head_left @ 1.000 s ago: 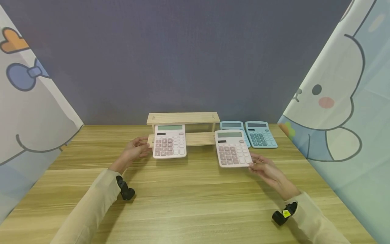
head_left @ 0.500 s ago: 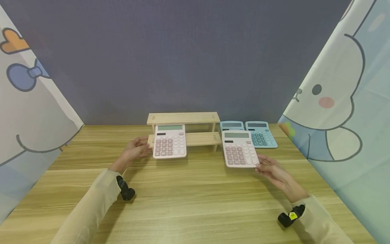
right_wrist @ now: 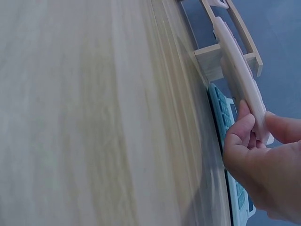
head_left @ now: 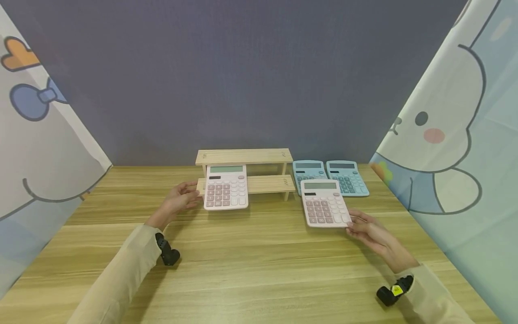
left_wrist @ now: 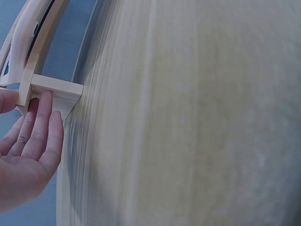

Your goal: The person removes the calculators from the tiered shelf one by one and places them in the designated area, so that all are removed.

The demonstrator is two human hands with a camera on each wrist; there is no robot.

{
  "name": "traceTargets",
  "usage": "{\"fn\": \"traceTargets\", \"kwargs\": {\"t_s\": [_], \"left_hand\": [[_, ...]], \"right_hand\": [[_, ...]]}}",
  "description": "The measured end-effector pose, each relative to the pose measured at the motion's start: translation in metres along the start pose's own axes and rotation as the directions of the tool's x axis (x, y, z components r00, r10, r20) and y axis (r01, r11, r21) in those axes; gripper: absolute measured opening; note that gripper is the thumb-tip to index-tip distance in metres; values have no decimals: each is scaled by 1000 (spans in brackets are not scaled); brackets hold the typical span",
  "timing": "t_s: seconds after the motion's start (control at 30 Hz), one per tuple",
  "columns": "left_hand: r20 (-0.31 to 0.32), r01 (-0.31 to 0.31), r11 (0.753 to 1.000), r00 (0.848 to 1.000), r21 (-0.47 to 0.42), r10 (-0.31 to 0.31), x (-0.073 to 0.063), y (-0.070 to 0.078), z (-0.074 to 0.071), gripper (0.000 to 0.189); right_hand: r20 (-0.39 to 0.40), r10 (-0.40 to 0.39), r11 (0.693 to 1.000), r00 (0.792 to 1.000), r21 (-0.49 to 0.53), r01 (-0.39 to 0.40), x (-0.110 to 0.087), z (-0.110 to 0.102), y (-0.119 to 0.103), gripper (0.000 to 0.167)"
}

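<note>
My right hand (head_left: 370, 231) pinches the lower right corner of a pink-and-white calculator (head_left: 325, 204), thumb on one face and fingers on the other. This calculator (right_wrist: 240, 70) hangs above the table in the right wrist view, apart from the rack. At the left end of a two-tier wooden rack (head_left: 243, 156), my left hand (head_left: 178, 200) grips the lower board (left_wrist: 30, 82), thumb on its upper side and fingers beneath. Another pink-and-white calculator (head_left: 226, 189) leans on the rack's left half, its keys facing me.
Two blue calculators, one nearer the rack (head_left: 308, 165) and one at the right (head_left: 352, 180), lie side by side on the wooden table (head_left: 243, 270). The held calculator partly covers the nearer one. A dark panel (head_left: 243, 81) stands behind, with cartoon-printed cloths at both sides.
My right hand has carried its pink calculator rightward and slightly toward me, away from the rack's right end, uncovering that end of the lower board. My left hand has stayed put.
</note>
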State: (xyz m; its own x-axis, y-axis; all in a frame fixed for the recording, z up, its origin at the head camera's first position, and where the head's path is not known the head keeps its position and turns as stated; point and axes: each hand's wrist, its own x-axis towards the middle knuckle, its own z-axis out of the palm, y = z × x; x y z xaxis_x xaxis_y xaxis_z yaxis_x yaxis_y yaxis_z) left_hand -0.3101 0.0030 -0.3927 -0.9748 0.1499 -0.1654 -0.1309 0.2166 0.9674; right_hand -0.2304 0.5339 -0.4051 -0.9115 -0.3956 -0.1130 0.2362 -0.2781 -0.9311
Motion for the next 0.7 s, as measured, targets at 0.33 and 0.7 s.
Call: {"fn": "traceTargets", "kwargs": {"t_s": [0.33, 0.7], "left_hand": [[1, -7, 1000, 1000, 7, 7, 0, -1, -2, 55], [-4, -2, 1000, 1000, 20, 2, 1, -1, -1, 55]], "right_hand": [[26, 28, 1000, 999, 8, -28, -4, -3, -3, 30], [-58, 86, 996, 995, -34, -88, -2, -2, -2, 38]]}}
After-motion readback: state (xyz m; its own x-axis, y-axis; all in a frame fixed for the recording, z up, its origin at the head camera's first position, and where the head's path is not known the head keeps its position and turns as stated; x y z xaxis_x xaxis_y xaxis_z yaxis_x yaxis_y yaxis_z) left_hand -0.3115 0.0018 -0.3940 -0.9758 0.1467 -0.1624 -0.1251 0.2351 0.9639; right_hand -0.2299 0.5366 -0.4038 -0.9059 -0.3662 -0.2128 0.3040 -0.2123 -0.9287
